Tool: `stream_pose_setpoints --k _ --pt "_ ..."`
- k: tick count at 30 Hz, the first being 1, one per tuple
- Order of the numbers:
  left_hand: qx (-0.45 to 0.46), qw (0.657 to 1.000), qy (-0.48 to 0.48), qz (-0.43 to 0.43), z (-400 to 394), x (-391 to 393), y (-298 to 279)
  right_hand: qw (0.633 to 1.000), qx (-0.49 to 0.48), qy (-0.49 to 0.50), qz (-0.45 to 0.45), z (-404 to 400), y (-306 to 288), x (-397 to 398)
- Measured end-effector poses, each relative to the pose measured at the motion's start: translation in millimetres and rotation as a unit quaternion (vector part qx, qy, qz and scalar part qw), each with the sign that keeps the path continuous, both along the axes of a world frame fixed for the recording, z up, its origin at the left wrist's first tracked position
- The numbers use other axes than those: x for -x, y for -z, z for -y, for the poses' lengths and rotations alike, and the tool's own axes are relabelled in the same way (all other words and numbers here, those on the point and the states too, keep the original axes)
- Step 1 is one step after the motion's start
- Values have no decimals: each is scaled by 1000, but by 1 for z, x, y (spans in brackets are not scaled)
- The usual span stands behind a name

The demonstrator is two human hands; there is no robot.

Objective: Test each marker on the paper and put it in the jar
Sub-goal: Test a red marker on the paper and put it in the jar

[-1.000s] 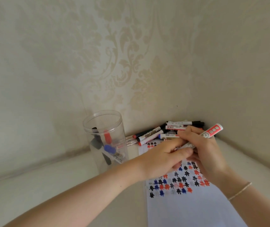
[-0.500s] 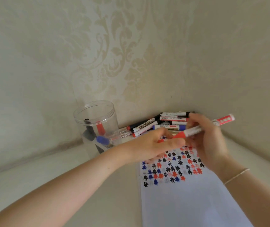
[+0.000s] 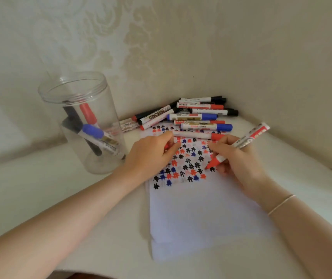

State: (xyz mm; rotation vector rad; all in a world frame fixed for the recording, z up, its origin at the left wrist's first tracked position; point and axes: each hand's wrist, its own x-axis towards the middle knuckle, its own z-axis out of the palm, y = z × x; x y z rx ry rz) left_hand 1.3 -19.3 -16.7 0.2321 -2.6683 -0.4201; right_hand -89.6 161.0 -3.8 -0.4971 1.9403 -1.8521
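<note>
Now my right hand (image 3: 239, 164) grips the red marker (image 3: 239, 146), long axis slanting toward the desk's far-right corner, tip down touching the paper (image 3: 201, 214); my left hand (image 3: 153, 156) pinches its cap, nearer the jar (image 3: 84, 121).

Walls: two, meeting in a corner, cream wallpaper (image 3: 120, 37) with a pale damask pattern.
Counter: white, matte counter (image 3: 30, 198) set into that corner.
Light: soft, even, low shadow.
</note>
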Motion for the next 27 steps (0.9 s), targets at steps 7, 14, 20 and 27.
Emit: stream_pose_setpoints --k 7,14,20,27 --pt "40 999 3 -32 -3 -6 11 990 -55 76 -105 1 9 -8" --pt "42 999 5 -16 -4 -6 10 984 -94 102 -113 2 8 -8" --pt "46 999 -1 2 -4 -5 10 977 -118 101 -149 4 10 -9" --pt "47 999 -2 24 -4 -3 9 984 -96 89 -122 2 8 -7"
